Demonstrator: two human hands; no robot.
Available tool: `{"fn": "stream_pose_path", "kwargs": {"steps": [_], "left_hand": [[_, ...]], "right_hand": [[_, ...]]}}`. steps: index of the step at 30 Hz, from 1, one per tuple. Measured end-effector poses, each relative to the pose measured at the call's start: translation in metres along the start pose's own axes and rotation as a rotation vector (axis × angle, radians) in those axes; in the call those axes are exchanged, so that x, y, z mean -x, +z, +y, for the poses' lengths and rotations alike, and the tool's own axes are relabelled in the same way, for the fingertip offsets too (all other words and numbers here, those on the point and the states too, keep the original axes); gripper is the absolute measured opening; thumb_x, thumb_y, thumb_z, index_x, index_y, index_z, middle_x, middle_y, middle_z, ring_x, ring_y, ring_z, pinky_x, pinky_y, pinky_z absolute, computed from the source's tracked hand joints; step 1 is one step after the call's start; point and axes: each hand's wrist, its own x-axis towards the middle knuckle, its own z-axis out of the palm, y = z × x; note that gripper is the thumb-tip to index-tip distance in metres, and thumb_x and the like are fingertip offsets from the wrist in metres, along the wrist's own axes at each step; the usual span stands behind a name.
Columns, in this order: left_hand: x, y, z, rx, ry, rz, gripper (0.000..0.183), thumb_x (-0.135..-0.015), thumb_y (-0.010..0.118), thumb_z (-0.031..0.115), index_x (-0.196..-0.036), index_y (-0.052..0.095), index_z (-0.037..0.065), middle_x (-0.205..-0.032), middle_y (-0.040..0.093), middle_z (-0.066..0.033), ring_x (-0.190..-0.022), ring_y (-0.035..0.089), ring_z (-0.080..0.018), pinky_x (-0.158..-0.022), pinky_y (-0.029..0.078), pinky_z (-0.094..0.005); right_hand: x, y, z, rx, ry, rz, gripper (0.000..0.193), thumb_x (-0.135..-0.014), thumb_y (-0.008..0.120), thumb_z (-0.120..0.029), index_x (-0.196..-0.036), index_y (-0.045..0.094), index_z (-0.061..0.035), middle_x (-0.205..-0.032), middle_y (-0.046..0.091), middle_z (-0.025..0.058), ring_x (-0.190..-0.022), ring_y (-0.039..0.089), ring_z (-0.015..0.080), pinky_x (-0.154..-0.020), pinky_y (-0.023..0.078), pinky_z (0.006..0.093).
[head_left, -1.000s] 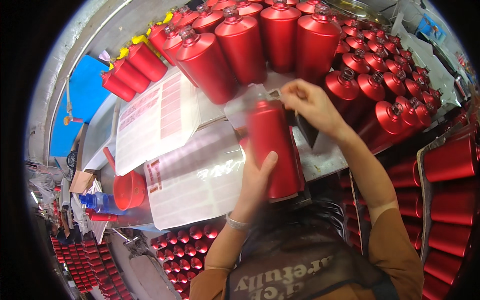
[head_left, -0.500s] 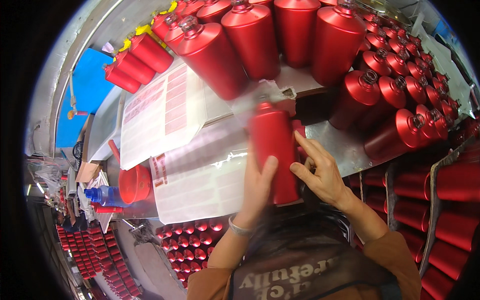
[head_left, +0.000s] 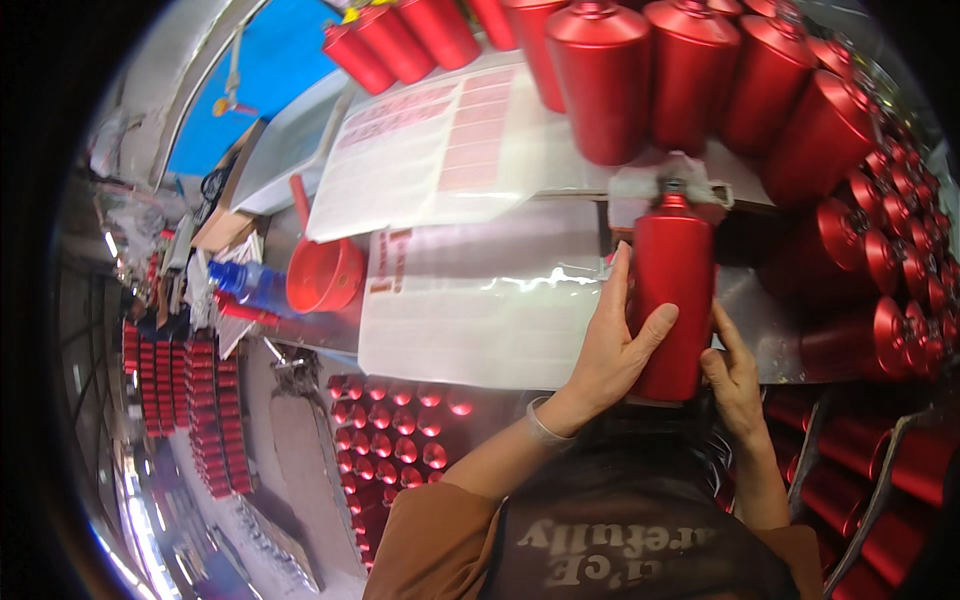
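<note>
A red metallic bottle [head_left: 676, 300] with a narrow neck lies lengthwise before me, its neck pointing away. My left hand [head_left: 612, 350] clasps its left side, thumb across the front and fingers partly hidden behind. Along the right edge, my right hand [head_left: 735, 375] grips the lower part with bent fingers, their tips partly out of sight. Beyond the bottle's neck is a crumpled white piece of wrapping or cloth [head_left: 637, 184]. Beside my left hand spreads a glossy white sheet [head_left: 480, 330], with a printed label sheet [head_left: 420, 170] farther off.
Several red bottles [head_left: 598, 90] stand along the far side, and more crowd the right [head_left: 880, 330]. To the left are a red dipper [head_left: 325, 275] and a blue-capped bottle [head_left: 250, 285]. Rows of red bottles [head_left: 390, 430] sit below the table edge.
The view has swung, so the table's things appear shifted. The held bottle now stands more to the right in view, and my right hand has closed in on its side.
</note>
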Motion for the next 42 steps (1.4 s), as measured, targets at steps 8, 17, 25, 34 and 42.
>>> {"fn": "stream_pose_path", "kwargs": {"steps": [8,17,25,34,42], "left_hand": [[0.004,-0.204,-0.050,-0.976,-0.020,0.569,0.063,-0.096,0.067,0.036,-0.140,0.052,-0.006,-0.137,0.055,-0.0290,-0.127,0.052,-0.0435,-0.106,0.042,-0.0491],[-0.057,-0.280,-0.095,-1.431,-0.192,0.625,0.052,-0.093,0.067,0.040,-0.123,0.060,-0.002,-0.131,0.052,-0.0241,-0.116,0.053,-0.0410,-0.100,0.042,-0.0508],[0.041,-0.206,-0.071,-1.440,0.059,0.215,0.045,-0.090,0.071,0.034,-0.123,0.064,0.003,-0.127,0.057,-0.0213,-0.111,0.055,-0.0402,-0.099,0.043,-0.0489],[0.057,-0.201,-0.041,-1.203,0.080,0.359,0.047,-0.092,0.072,0.025,-0.130,0.061,-0.001,-0.128,0.057,-0.0233,-0.121,0.053,-0.0413,-0.102,0.044,-0.0453],[-0.018,-0.188,-0.067,-1.504,-0.119,0.379,0.045,-0.090,0.068,0.043,-0.112,0.068,0.003,-0.122,0.056,-0.0189,-0.111,0.055,-0.0377,-0.094,0.043,-0.0509]], "right_hand": [[0.001,-0.025,0.022,-0.164,-0.012,0.087,0.038,-0.106,0.049,-0.016,-0.140,0.052,0.0023,-0.119,0.068,0.0121,-0.059,0.051,0.0039,-0.056,0.043,0.0179],[-0.008,-0.019,0.024,-0.019,-0.028,0.143,0.030,-0.106,0.052,-0.016,-0.128,0.062,0.0030,-0.103,0.066,0.0047,-0.056,0.049,0.0026,-0.052,0.039,0.0169],[-0.009,-0.025,0.023,-0.012,0.025,0.182,0.027,-0.104,0.056,-0.015,-0.124,0.064,0.0024,-0.096,0.071,0.0047,-0.058,0.049,0.0021,-0.055,0.038,0.0168],[-0.013,-0.027,0.022,0.016,-0.006,0.186,0.026,-0.103,0.058,-0.016,-0.120,0.066,0.0019,-0.093,0.072,0.0051,-0.059,0.048,0.0013,-0.056,0.038,0.0164],[-0.007,-0.029,0.021,0.065,-0.051,0.222,0.025,-0.103,0.059,-0.016,-0.120,0.067,0.0014,-0.092,0.072,0.0036,-0.062,0.048,0.0021,-0.057,0.039,0.0172]]}}
